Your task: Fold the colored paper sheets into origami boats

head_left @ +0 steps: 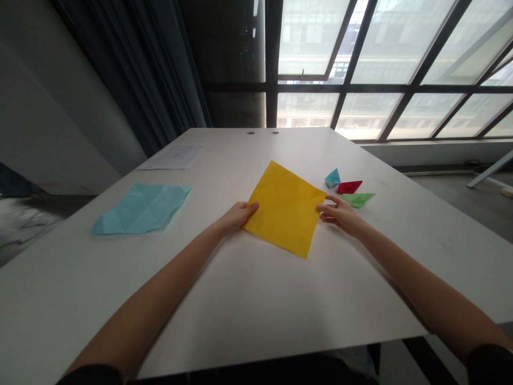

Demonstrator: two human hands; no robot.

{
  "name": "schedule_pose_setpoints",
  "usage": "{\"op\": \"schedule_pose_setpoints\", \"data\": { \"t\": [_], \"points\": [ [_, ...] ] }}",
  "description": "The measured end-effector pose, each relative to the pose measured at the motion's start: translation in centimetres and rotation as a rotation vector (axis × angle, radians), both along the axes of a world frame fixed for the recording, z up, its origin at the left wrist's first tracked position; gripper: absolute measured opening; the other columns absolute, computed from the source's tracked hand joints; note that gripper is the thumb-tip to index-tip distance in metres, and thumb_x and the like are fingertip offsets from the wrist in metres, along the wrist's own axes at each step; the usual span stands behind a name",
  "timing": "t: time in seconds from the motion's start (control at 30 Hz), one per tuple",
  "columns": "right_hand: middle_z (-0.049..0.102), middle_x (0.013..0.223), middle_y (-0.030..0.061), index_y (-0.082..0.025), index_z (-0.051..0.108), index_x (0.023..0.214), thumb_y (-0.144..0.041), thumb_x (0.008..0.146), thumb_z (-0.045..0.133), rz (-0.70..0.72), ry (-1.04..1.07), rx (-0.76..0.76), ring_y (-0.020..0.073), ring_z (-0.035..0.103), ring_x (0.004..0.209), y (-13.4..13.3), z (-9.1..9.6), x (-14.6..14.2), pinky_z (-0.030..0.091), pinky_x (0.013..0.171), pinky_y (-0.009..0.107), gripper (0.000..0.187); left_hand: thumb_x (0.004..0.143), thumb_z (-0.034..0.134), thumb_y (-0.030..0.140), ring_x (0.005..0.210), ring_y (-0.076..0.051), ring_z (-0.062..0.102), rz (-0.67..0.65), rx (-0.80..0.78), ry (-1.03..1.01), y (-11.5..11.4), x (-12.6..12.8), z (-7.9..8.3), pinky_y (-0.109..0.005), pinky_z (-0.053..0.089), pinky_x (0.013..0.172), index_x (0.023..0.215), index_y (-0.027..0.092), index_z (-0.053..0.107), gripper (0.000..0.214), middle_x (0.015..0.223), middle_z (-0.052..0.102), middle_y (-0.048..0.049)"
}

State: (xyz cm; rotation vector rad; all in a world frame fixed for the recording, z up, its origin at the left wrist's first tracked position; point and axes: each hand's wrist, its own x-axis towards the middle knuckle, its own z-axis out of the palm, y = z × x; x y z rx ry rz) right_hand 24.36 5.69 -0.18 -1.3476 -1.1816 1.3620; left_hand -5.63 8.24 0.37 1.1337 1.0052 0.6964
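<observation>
A square sheet of yellow paper [285, 208] is held up over the white table, turned at an angle, with faint creases across it. My left hand [239, 215] pinches its left edge, thumb on top and fingers underneath. On the opposite side, my right hand [339, 214] grips the right edge between thumb and fingers, the other fingers partly spread. Just beyond my right hand lie small folded paper pieces: a blue one [332, 178], a red one [349, 187] and a green one [359, 199].
The white table [240, 305] stretches away toward the windows [377, 64]. A creased light-blue paper sheet [142, 209] lies to the left. Farther back at the left edge rests a printed white sheet [173, 156]. A dark curtain [140, 64] hangs behind the table's left side.
</observation>
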Motion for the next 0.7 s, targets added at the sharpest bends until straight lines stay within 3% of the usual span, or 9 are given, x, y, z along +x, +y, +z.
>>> {"op": "schedule_pose_setpoints", "data": {
  "t": [0.1, 0.2, 0.4, 0.57, 0.7],
  "points": [
    [0.067, 0.092, 0.0064, -0.021, 0.050, 0.107, -0.034, 0.068, 0.067, 0.120, -0.013, -0.017, 0.0153, 0.064, 0.073, -0.3, -0.1, -0.5, 0.054, 0.058, 0.025, 0.045, 0.070, 0.061, 0.045, 0.080, -0.022, 0.064, 0.015, -0.033, -0.045, -0.2, 0.3, 0.0, -0.033, 0.050, 0.076, 0.089, 0.013, 0.061, 0.037, 0.089, 0.068, -0.0099],
    [0.066, 0.097, 0.0072, -0.019, 0.057, 0.100, -0.034, 0.069, 0.065, 0.205, -0.091, 0.025, 0.0181, 0.064, 0.080, -0.6, -0.2, -1.0, 0.054, 0.059, 0.025, 0.035, 0.067, 0.063, 0.046, 0.084, -0.024, 0.063, -0.061, -0.031, 0.009, -0.3, 0.3, 0.2, -0.034, 0.050, 0.075, 0.091, 0.012, 0.061, 0.042, 0.091, 0.067, -0.0115],
    [0.068, 0.092, 0.0048, -0.020, 0.058, 0.098, -0.036, 0.071, 0.062, 0.223, -0.071, 0.060, 0.0184, 0.065, 0.078, -0.8, 0.0, -1.1, 0.054, 0.066, 0.030, 0.032, 0.060, 0.067, 0.049, 0.086, -0.025, 0.061, -0.075, 0.162, 0.114, -0.3, -0.1, 0.7, -0.032, 0.050, 0.068, 0.096, 0.008, 0.060, 0.055, 0.092, 0.066, -0.0121],
    [0.067, 0.093, 0.0043, -0.021, 0.056, 0.100, -0.038, 0.073, 0.060, 0.223, -0.004, 0.066, 0.0179, 0.065, 0.077, -0.6, -0.4, -0.7, 0.053, 0.071, 0.032, 0.032, 0.058, 0.071, 0.043, 0.089, -0.024, 0.060, -0.167, 0.176, 0.089, -0.5, -0.2, 1.1, -0.034, 0.049, 0.074, 0.097, 0.012, 0.059, 0.051, 0.095, 0.065, -0.0097],
    [0.067, 0.092, 0.0042, -0.021, 0.056, 0.101, -0.041, 0.072, 0.059, 0.255, 0.025, 0.070, 0.0185, 0.065, 0.080, -0.5, -0.5, -0.8, 0.052, 0.074, 0.033, 0.035, 0.058, 0.072, 0.039, 0.088, -0.023, 0.061, -0.124, 0.175, 0.034, -0.2, -0.3, 0.7, -0.036, 0.048, 0.080, 0.093, 0.011, 0.060, 0.047, 0.092, 0.066, -0.0087]
  ]
}}
